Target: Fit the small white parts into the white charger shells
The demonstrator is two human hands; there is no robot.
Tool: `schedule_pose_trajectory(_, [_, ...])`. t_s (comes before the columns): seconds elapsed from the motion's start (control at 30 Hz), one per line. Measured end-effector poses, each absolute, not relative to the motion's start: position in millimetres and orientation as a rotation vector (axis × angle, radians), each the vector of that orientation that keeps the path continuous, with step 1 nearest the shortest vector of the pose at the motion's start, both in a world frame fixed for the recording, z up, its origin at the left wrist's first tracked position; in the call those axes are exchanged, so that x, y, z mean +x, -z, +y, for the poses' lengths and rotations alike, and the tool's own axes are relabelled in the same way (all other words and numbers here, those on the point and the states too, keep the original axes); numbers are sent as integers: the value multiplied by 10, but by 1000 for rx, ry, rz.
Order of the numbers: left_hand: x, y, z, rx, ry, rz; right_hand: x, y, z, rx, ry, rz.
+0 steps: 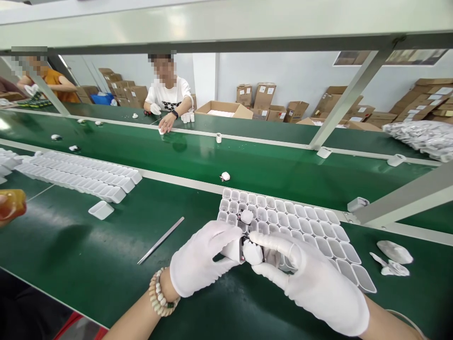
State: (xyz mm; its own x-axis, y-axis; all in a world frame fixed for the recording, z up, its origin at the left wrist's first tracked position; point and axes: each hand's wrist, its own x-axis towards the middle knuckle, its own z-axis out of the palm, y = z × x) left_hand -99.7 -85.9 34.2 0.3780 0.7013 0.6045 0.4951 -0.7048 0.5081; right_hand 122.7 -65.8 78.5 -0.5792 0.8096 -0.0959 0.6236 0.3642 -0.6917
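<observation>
I see the left hand [203, 259], half curled, holding a white cup [231, 250]; the right hand [313, 278] pinches a white piece [253, 253] at its mouth, seemingly not fully in. Rows of cups [293, 221] stand open.

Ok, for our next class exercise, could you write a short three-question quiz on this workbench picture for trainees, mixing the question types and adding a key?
1. True or false: the tweezers lie on the green bench, touched by neither the left hand nor the right hand.

2. Multiple choice: what is the left hand holding?
A) a cardboard box
B) a white container
C) the tweezers

3. Fill in the blank: the beaded bracelet is on the person's own ____ wrist.

Key: 1 true; 2 B; 3 left.
</observation>
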Motion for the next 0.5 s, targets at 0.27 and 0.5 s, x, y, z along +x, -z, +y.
schedule_pose_trajectory(0.27, [-964, -325, -908, 2252, -1229, 1085, 1173, -683, -696, -1278, -1002, -2287])
schedule_pose_trajectory(0.5, [-951, -289, -952, 2171, -1293, 1137, 1132, -610, -701, -1191, -691, -2417])
